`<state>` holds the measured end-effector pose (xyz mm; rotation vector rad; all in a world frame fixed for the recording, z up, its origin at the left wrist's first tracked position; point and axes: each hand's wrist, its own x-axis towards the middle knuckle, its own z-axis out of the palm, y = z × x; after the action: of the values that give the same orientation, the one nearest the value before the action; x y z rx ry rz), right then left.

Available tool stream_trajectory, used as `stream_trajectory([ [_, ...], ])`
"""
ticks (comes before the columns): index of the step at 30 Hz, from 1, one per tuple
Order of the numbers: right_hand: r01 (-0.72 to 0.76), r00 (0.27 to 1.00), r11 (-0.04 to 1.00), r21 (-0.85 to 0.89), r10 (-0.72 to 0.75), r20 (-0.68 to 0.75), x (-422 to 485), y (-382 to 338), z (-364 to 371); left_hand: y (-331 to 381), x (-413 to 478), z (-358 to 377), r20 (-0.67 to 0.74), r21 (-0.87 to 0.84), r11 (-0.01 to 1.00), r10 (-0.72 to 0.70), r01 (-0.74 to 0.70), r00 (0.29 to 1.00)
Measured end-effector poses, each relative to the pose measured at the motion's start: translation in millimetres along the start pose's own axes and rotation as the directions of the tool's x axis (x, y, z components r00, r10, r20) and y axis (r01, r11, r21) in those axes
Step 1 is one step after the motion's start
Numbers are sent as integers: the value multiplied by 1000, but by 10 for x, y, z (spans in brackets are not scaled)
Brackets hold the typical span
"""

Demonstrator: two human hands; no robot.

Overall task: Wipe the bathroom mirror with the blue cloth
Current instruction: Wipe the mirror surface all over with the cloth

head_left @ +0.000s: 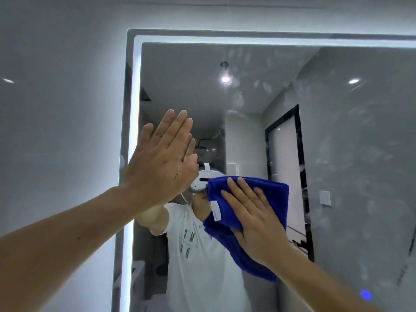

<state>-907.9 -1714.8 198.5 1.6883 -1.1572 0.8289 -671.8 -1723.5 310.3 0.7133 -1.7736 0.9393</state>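
Glass of the mirror (337,131) shows smears at upper right. Left hand (157,167) lies flat and open against it near the lit edge, holding nothing, probably bracing. Right hand (254,219), fingers spread, presses the blue cloth (265,190) onto the centre to wipe.

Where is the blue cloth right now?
In the head view, the blue cloth is pressed flat against the mirror under the right hand, right of centre, beside the open left hand.
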Motion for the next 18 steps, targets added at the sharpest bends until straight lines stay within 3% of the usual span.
stream_trajectory([
  [13,-277,946,959,51,282,-162,2581,769,-996,-245,609,-229,10,-7,993,-119,119,993],
  [16,-332,925,942,39,333,-181,2705,730,-975,-280,642,-285,-2,-2,994,-112,112,994],
  [18,-278,935,960,18,275,-226,2469,628,-833,-302,671,-303,-22,-5,994,-110,110,994],
])
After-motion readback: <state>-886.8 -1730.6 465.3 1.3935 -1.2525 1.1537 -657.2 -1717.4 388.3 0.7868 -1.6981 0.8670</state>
